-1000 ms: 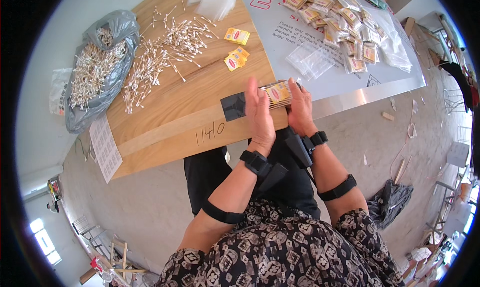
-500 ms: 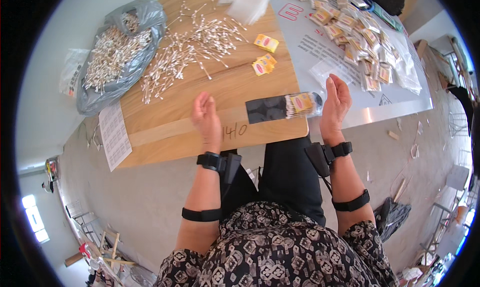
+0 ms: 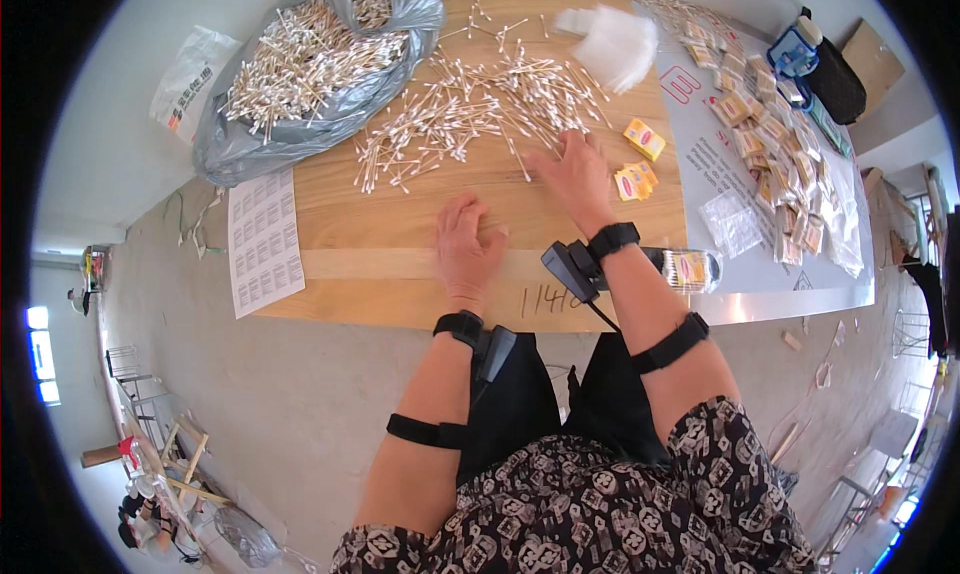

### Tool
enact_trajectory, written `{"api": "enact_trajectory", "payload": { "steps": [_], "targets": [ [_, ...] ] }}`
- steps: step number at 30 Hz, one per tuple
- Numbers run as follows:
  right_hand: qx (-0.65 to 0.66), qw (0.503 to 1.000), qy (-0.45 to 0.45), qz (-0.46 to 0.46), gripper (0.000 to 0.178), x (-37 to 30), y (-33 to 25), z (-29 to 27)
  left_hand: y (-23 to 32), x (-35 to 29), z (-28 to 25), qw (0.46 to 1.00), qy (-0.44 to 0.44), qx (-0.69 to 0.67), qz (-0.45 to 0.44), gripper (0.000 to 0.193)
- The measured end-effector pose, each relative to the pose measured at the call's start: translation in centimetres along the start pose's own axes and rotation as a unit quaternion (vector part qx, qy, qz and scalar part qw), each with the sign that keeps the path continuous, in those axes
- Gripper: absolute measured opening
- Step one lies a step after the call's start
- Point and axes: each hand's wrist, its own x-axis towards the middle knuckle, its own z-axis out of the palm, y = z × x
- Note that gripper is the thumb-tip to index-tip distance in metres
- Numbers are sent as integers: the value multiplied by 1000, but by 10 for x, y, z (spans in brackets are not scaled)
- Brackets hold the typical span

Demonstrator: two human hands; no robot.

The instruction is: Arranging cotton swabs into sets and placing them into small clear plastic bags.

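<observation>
Loose cotton swabs [image 3: 450,124] lie spread over the wooden table. My right hand [image 3: 580,179] reaches to their near right edge, thumb and fingers apart, its fingertips at the swabs; I see nothing held in it. Lower and to the left, my left hand [image 3: 468,246] is over the bare wood, fingers slightly bent, thumb apart, holding nothing. Partly hidden under my right forearm is a dark strip bearing a clear pack of swabs with a yellow card [image 3: 688,270]. Small yellow cards [image 3: 634,181] and a yellow card stack [image 3: 645,139] lie right of my right hand.
A grey plastic bag [image 3: 315,74] full of swabs stands at the far left, above a printed sheet [image 3: 265,242]. Clear plastic bags [image 3: 612,49] lie at the back. On the grey board at right are many packed swab packs [image 3: 775,134] and an empty clear bag [image 3: 733,224].
My right hand has moved left and forward from beside the swab pack to the loose swabs. My left hand is now lower over the wood. The view has shifted, placing the table contents farther right.
</observation>
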Motion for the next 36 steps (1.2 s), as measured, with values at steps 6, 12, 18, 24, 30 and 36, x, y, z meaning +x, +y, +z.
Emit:
{"api": "enact_trajectory", "payload": {
  "steps": [6, 12, 18, 24, 30, 36],
  "targets": [
    [-84, 993, -17, -82, 23, 2, -5, 17, 9, 2, -5, 998, -4, -56, -28, 35],
    [1, 988, -62, -142, 10, -42, 15, -5, 4, -1, -6, 1000, 22, -20, -2, 30],
    [112, 990, -53, -66, 21, -66, 9, -31, 1, 4, 0, 993, 41, -94, -66, 22],
    [485, 770, -317, 267, 38, -121, -29, -67, 4, 21, 2, 896, 74, -348, -265, 20],
    [554, 667, -370, 334, 33, -152, -58, -70, 19, 36, 3, 796, 210, -438, -362, 14],
    [503, 711, -391, 299, 20, -161, -71, -74, -2, 26, 1, 980, 186, 33, -65, 5]
  ]
}}
